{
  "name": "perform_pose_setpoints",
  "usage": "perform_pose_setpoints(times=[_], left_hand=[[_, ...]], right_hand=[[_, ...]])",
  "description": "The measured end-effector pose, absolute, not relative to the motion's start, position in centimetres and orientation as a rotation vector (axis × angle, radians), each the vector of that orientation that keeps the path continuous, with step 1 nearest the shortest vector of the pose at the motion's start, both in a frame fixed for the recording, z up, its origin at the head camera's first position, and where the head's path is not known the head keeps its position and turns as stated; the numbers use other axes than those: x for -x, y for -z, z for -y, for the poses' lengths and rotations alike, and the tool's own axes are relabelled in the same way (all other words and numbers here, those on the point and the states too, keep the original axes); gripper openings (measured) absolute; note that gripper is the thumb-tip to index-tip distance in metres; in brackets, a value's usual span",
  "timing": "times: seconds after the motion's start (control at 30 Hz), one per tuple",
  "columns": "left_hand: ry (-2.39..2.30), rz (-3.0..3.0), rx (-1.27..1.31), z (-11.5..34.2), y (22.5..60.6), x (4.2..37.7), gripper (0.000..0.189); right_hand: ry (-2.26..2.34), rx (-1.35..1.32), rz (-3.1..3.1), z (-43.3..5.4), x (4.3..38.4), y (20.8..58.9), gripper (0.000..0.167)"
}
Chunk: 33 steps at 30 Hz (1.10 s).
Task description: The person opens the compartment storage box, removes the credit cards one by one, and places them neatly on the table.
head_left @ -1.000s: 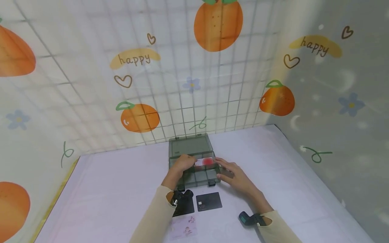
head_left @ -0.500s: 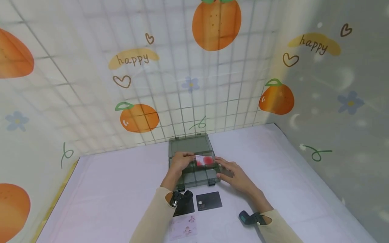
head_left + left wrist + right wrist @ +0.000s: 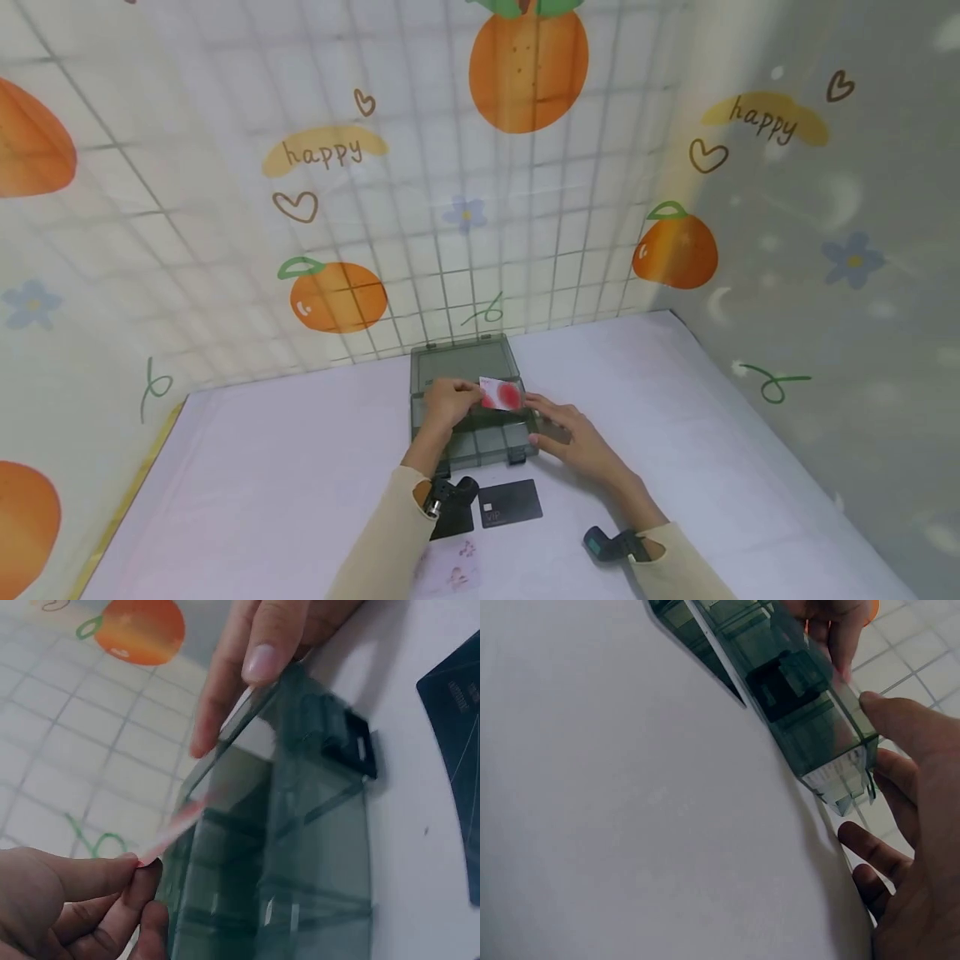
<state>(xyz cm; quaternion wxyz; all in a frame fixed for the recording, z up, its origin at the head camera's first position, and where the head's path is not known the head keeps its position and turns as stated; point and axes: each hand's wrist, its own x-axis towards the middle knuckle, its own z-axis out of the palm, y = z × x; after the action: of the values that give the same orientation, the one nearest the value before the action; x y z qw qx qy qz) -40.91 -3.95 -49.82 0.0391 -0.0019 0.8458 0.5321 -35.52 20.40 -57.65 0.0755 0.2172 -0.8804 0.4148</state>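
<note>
My left hand [image 3: 447, 404] pinches a white and red card [image 3: 501, 395] by its left end, between thumb and fingers. The card is held tilted above a dark green see-through compartment box [image 3: 225, 900], whose lid [image 3: 467, 365] lies flipped back. In the left wrist view the card [image 3: 176, 825] shows nearly edge-on over the compartments. My right hand [image 3: 581, 437] rests at the box's right end, its thumb [image 3: 900, 716] on the top edge and its forefinger by the side wall, the other fingers loose beside it.
In front of the box lies a black VIP card [image 3: 512, 503]. Left of it is another black card [image 3: 453, 523], partly hidden by the left wrist camera. A pale pink flowered card [image 3: 447, 567] lies nearer. A patterned curtain [image 3: 420, 208] rises behind the white table [image 3: 285, 483].
My left hand has lifted the white and red card up out of the box, so more of its face shows. The right hand has stayed at the box's right end.
</note>
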Motion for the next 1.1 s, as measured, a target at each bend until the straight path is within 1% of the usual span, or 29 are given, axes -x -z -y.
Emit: perform_pose_setpoints(times=[0.27,0.57,0.83,1.1], left_hand=[[-1.678,-2.567,0.065,6.4,48.5,40.3,0.019],[-1.779,-2.474,0.002,7.4,47.7,38.6,0.021],[-1.845,-2.424,-0.031,7.8,47.6,36.7,0.02],[-1.869,-2.389,-0.047,8.3,48.3,34.5,0.024]], right_hand=[[-1.231,-0.654,2.655,-20.2,35.5,57.1,0.062],[-1.217,-0.64,2.653,-20.3,35.4,57.2,0.062],[-1.243,-0.609,2.672,-20.2,35.1,57.3,0.062],[-1.252,-0.618,2.672,-20.2,35.3,57.3,0.061]])
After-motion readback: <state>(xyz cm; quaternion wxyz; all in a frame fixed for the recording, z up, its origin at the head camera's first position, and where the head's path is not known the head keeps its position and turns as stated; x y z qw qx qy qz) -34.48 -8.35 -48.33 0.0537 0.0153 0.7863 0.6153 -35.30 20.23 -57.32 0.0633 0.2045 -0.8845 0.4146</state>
